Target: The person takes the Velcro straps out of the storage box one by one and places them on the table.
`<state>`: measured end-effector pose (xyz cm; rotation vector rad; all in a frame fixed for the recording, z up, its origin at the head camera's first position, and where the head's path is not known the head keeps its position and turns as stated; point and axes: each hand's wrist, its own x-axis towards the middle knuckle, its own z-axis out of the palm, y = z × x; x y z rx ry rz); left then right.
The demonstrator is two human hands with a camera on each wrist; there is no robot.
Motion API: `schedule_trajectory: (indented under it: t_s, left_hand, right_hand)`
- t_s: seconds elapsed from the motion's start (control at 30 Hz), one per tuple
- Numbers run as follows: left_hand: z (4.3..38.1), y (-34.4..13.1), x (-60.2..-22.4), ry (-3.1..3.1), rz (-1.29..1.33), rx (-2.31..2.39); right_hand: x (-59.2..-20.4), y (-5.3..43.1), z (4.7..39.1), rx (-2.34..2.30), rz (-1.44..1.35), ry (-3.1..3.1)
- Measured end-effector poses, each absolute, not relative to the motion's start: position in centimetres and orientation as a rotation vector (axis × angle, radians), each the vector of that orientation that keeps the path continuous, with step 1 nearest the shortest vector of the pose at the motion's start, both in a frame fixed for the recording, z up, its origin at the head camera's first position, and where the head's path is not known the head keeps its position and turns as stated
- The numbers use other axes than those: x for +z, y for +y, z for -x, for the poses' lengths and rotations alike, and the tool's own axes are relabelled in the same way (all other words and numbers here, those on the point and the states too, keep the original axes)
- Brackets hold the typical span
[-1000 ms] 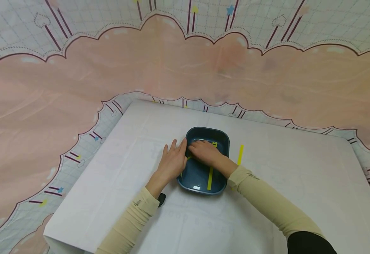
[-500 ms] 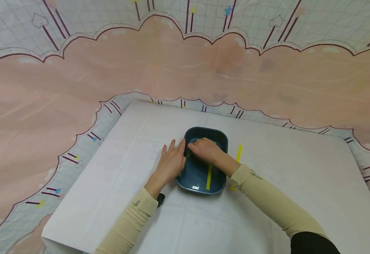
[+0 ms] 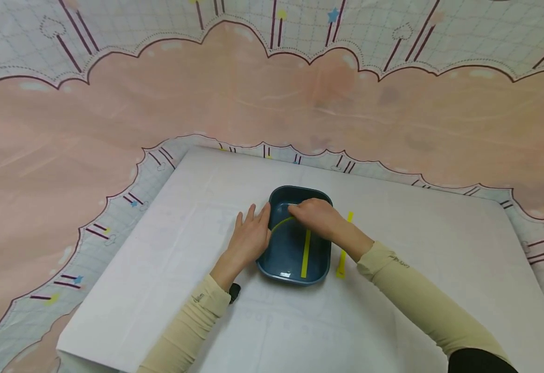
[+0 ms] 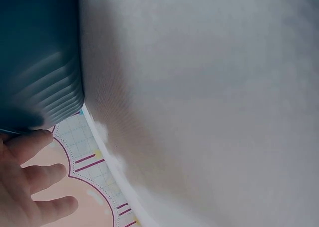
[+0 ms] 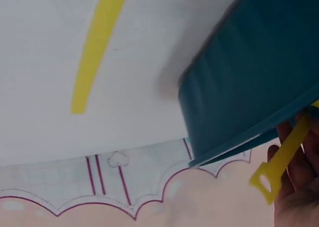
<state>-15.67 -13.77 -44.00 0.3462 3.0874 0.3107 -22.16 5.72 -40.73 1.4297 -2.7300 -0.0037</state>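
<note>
A dark blue-green plastic basin (image 3: 281, 259) with rounded corners stands on the white table. My right hand (image 3: 317, 215) reaches over its right side and grips a thin yellow strap (image 3: 281, 224), which arcs across the inside to the left rim. In the right wrist view a flat slotted head (image 5: 266, 181) of yellow plastic sticks out beside the curled fingers. My left hand (image 3: 248, 235) rests along the basin's left side, fingers straight and spread, one fingertip at the rim in the left wrist view; its thumb is hidden. A second yellow strap (image 3: 305, 256) lies inside the basin.
Another yellow strap (image 3: 342, 261) lies on the table (image 3: 416, 269) just right of the basin. A small black object (image 3: 234, 293) shows by the left wrist. A patterned peach and white cloth (image 3: 183, 98) hangs behind the table.
My right hand has moved right and slightly up inside the basin, drawing the yellow strap into a longer visible arc. The left hand stays at the basin's side.
</note>
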Motion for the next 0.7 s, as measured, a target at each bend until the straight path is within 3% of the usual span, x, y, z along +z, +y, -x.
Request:
schedule_trajectory:
  t_s: [0.7]
  left_hand:
    - [15.8, -13.9, -44.2, 3.115, -0.355, 0.314]
  right_hand:
    - [-38.8, 10.4, 21.7, 0.446, -1.044, -2.957]
